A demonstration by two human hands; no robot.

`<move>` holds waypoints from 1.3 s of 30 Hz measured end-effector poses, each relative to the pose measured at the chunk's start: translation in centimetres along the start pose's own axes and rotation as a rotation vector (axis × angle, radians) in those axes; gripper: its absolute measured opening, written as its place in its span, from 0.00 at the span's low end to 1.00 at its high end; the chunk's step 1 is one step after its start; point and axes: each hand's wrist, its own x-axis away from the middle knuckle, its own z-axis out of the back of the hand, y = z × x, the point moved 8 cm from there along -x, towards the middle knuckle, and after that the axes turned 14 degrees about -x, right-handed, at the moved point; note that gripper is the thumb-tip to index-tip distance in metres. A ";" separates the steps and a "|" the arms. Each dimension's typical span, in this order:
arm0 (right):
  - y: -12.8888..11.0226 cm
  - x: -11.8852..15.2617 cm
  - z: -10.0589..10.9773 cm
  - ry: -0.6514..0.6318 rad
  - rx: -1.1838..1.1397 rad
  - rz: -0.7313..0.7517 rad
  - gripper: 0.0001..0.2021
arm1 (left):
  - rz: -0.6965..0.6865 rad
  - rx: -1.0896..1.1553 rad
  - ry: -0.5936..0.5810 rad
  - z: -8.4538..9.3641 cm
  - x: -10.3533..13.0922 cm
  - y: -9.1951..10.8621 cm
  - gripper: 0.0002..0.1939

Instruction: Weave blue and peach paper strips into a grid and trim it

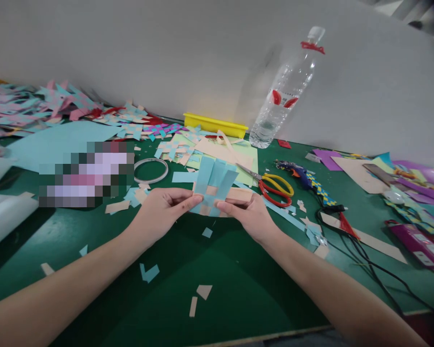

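Blue-and-peach woven paper sits between the left hand and right hand, both pinched firmly on its sides, where uneven pulling could slide its loose strips apart.

A woven paper piece is held upright just above the green table. Light blue strips are interlaced with peach ones into a small checkered patch at the bottom; their loose upper ends are fanned apart. A peach strip is left unwoven toward the right.
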 end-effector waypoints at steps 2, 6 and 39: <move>0.0 0.0 0.0 -0.001 0.013 0.003 0.14 | -0.004 -0.008 0.002 0.1 0.0 0.1 0.15; 0.1 -0.1 0.3 0.024 0.047 0.006 0.13 | -0.026 0.020 0.005 0.0 0.0 0.2 0.15; -0.6 0.5 -0.7 -0.019 0.293 0.044 0.08 | -0.030 0.121 -0.163 -1.8 0.0 -0.3 0.15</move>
